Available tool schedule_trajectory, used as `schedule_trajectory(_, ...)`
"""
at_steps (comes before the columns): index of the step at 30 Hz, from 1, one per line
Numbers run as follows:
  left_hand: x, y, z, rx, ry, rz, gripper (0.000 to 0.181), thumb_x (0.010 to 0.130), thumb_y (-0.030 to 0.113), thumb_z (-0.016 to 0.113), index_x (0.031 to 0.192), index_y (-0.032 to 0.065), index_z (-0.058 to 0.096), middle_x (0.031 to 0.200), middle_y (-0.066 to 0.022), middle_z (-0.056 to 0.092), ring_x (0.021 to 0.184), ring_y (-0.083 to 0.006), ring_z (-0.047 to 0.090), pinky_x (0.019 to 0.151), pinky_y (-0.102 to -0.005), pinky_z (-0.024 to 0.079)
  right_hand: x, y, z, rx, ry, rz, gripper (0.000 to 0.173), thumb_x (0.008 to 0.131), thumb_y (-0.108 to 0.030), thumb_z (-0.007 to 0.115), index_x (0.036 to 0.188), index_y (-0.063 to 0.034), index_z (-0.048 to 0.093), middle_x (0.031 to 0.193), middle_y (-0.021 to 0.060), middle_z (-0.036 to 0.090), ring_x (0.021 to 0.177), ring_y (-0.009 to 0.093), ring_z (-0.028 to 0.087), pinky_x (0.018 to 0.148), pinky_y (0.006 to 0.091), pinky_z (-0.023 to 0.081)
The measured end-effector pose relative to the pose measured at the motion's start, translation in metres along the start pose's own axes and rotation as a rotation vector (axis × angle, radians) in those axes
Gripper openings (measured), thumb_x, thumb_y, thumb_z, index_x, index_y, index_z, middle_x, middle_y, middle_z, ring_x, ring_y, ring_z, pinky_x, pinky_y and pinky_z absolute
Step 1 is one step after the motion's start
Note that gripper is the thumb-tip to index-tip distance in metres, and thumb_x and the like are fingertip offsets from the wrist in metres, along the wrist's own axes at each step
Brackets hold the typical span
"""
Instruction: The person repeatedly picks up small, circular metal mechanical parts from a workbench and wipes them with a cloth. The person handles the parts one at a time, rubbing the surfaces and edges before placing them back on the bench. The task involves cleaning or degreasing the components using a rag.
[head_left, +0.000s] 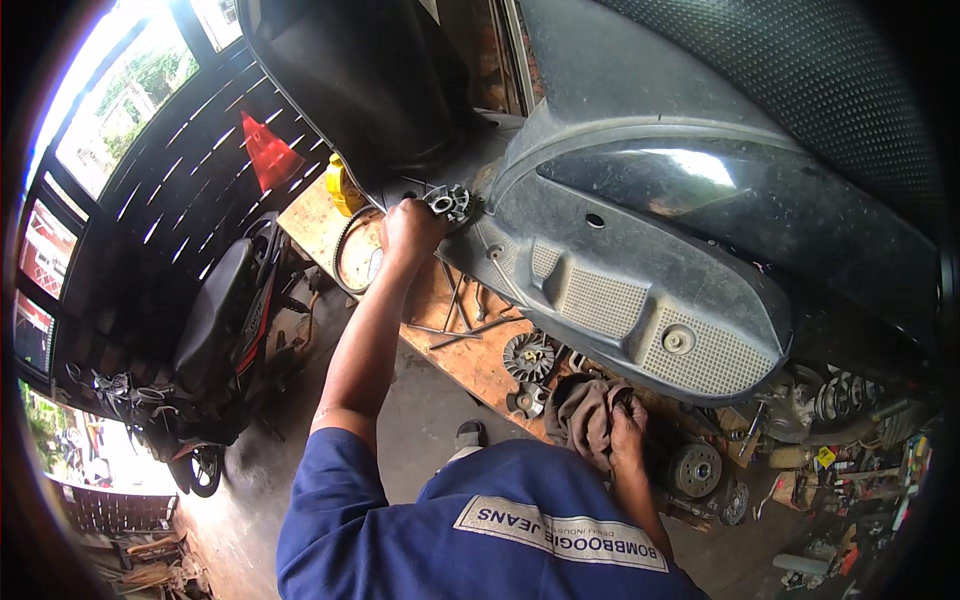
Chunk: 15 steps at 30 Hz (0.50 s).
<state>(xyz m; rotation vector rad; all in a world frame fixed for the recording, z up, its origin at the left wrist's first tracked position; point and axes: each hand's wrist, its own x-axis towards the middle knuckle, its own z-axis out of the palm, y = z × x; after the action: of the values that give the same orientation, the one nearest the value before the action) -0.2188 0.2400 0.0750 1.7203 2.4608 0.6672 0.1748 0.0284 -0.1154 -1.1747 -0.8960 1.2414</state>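
My left hand (411, 232) reaches out past the edge of a scooter's floorboard (607, 300) and grips a round ribbed metal part (448, 202) with a hole in its centre. That part looks like a piece of a scooter's variator. Closer to my body, my right hand (628, 431) holds a crumpled brown cloth (585, 416) at the bench's near edge. Beside the cloth lie a finned metal pulley face (529, 357) and a smaller metal plate (527, 401). Several T-handle wrenches (454, 311) are spread on the wooden bench (427, 289) below my left forearm.
A black drive belt (346, 251) and a yellow object (341, 187) are at the bench's far left. The scooter's rear shock spring (844, 397) and a round clutch-like drum (697, 470) are at right. A motorcycle (217, 322) stands to the left.
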Motion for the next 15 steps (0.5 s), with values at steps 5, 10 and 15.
schedule_trajectory(5, -0.001, 0.004, 0.008, 0.033, 0.048, -0.036, 0.033, 0.077, 0.028, 0.064, 0.092, 0.0015, 0.075, 0.095, -0.0245, 0.071, 0.093, -0.0394, 0.069, 0.085, -0.0461, 0.055, 0.001, 0.005, -0.004, 0.011, -0.003, 0.004, 0.016, 0.085, -0.003, 0.049, 0.096, -0.0014, 0.061, 0.090, -0.0005, 0.058, 0.087, 0.010, 0.053, 0.083, 0.0255, 0.044)
schedule_trajectory(10, -0.001, 0.005, 0.011, 0.063, 0.033, -0.061, 0.034, 0.078, 0.027, 0.062, 0.091, -0.0019, 0.074, 0.095, -0.0261, 0.070, 0.094, -0.0402, 0.069, 0.086, -0.0469, 0.054, 0.001, 0.016, -0.012, 0.051, -0.018, 0.004, 0.021, 0.085, -0.006, 0.051, 0.102, 0.0002, 0.061, 0.094, 0.0002, 0.059, 0.089, 0.011, 0.054, 0.085, 0.0262, 0.045)
schedule_trajectory(15, 0.007, -0.016, 0.009, -0.118, 0.069, -0.120, 0.035, 0.083, 0.028, 0.060, 0.094, -0.0014, 0.075, 0.091, -0.0262, 0.070, 0.089, -0.0376, 0.071, 0.082, -0.0456, 0.054, 0.002, 0.018, -0.007, 0.039, 0.045, 0.014, 0.012, 0.089, -0.004, 0.050, 0.096, -0.0027, 0.060, 0.090, -0.0017, 0.056, 0.085, 0.009, 0.051, 0.080, 0.0242, 0.042)
